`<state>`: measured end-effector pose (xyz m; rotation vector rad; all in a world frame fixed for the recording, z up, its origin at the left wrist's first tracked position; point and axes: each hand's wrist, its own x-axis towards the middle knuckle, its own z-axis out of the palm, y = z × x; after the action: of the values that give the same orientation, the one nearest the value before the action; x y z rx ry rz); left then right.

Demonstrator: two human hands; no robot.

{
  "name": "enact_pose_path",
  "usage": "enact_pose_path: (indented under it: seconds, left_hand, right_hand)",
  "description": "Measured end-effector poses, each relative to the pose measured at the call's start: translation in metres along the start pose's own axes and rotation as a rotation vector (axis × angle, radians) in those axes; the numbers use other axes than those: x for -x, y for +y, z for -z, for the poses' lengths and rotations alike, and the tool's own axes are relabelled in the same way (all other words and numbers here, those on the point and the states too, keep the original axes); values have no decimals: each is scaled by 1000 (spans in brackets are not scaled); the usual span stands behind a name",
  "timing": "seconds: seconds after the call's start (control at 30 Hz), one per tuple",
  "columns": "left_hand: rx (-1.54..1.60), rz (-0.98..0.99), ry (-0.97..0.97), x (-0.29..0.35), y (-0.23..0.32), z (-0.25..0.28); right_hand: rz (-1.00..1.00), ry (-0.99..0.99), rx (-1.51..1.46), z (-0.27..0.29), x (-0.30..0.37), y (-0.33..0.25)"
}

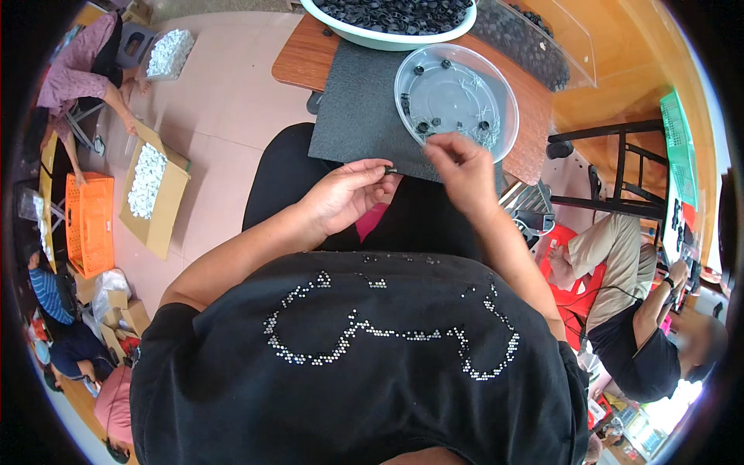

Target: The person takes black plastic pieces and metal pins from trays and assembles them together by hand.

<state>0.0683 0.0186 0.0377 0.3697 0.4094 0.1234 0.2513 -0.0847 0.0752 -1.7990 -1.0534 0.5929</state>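
Between the thumb and fingertips of my left hand (345, 194) is a small black part (390, 170), held just off the near edge of the dark grey mat (353, 108). My right hand (465, 167) is pinched closed at the near rim of a round clear plastic tub (508, 97). Whatever its fingertips hold is too small to make out. Several small black ring-shaped parts (419, 70) and thin pale pin-like pieces (471, 81) lie in the tub.
A pale green basin (372, 37) heaped with black parts stands beyond the tub on the brown table (298, 58). On the left floor are a cardboard box (178, 163) of white pieces and an orange crate (89, 209). Other people work at both sides.
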Motion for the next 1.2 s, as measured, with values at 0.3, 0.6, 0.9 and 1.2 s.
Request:
enact_pose_path:
  seconds: [0.3,0.6,0.9,1.2]
  left_hand:
    - [-51,-20,130,3,0,9]
    - [-102,7,156,9,4,13]
    - [-91,-6,168,7,25,20]
    - [-60,0,155,7,31,28]
  right_hand:
    - [248,-63,526,16,-61,17]
    - [266,-13,594,-5,-100,22]
    - [299,-165,525,-30,-114,9]
    - [109,-251,453,-20,-102,10]
